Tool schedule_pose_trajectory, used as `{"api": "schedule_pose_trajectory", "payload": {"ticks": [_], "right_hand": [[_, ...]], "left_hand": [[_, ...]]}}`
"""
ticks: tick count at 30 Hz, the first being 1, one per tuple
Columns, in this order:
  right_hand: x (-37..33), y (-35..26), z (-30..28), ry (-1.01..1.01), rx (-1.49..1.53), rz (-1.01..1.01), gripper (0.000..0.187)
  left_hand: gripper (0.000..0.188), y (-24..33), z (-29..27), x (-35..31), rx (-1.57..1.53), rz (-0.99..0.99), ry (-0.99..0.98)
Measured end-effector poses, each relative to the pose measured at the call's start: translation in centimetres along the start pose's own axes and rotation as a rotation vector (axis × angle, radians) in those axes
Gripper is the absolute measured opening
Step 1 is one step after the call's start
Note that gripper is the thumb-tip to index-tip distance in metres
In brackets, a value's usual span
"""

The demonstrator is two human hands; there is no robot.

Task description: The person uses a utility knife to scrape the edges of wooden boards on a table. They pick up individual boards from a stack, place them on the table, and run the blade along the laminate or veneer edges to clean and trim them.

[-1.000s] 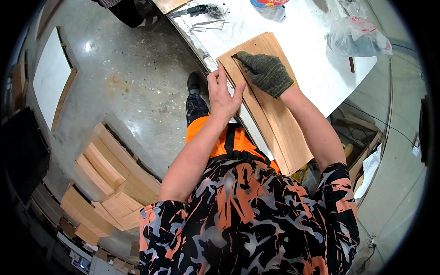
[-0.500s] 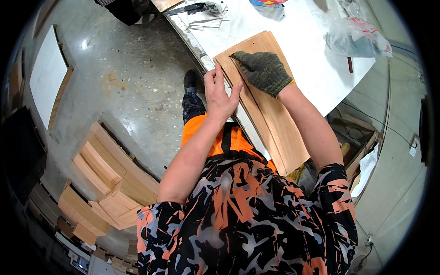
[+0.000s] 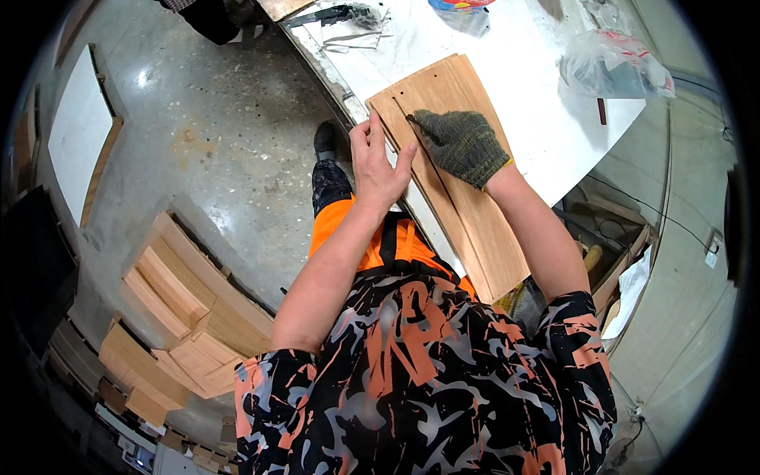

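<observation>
- Gloved right hand (image 3: pixel 463 148) has slid down along the dark seam of the wooden board (image 3: pixel 491 237), away from its far end; the bare left hand (image 3: pixel 380 170) has stayed at the board's left edge.
- Right fingers are drawn together around a dark-tipped tool (image 3: pixel 409 118), mostly hidden by the glove, its tip at the seam.
- Left thumb stands well apart from the fingers, which reach along the board's edge.
- The board lies beneath the right fingers on a white table (image 3: pixel 546 150); two small dark holes show beyond the fingertips.
- The glove and right forearm cover part of the board.
- Ahead of the left fingers, a putty knife (image 3: pixel 328 15) lies near a black-smudged cloth (image 3: pixel 356 32).
- Right of the gloved fingers, well apart, lies a dark brown strip (image 3: pixel 602 112).
- Left of both hands, on the floor, are a white-faced panel (image 3: pixel 79 138) and stacked wooden pieces (image 3: pixel 186 297).
- Red print marks a clear plastic bag (image 3: pixel 613 71), beyond and right of the gloved fingers; its contents are unclear.
- Straight beyond those fingers, a red-and-blue package (image 3: pixel 461 5) is cut off by the view.
- Right of the right forearm, a box (image 3: pixel 627 265) holds a stick with a pale rounded end (image 3: pixel 592 257).
</observation>
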State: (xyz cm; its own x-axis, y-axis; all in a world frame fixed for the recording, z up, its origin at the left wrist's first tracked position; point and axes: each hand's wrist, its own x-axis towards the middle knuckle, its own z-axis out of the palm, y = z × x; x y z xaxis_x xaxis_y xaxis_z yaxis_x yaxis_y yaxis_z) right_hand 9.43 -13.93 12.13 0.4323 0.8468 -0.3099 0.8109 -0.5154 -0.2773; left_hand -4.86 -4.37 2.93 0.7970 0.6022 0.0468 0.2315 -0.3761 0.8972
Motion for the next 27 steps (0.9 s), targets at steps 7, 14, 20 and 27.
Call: {"api": "schedule_pose_trajectory", "payload": {"ticks": [7,14,20,27], "right_hand": [[-1.1,1.4,1.4,0.194,0.111,-0.003,0.032],[0.0,1.1,0.7,0.127,0.066,-0.003,0.033],[0.0,0.8,0.6,0.106,0.035,-0.029,0.033],[-0.2,0.7,0.9,0.095,0.017,-0.026,0.032]], "left_hand": [[0.085,-0.1,0.2,0.0,0.014,0.04,0.024],[0.086,-0.1,0.1,0.0,0.007,0.033,0.017],[0.084,-0.1,0.1,0.0,0.019,0.049,0.03],[0.084,0.3,-0.2,0.1,0.019,0.012,0.002]]}}
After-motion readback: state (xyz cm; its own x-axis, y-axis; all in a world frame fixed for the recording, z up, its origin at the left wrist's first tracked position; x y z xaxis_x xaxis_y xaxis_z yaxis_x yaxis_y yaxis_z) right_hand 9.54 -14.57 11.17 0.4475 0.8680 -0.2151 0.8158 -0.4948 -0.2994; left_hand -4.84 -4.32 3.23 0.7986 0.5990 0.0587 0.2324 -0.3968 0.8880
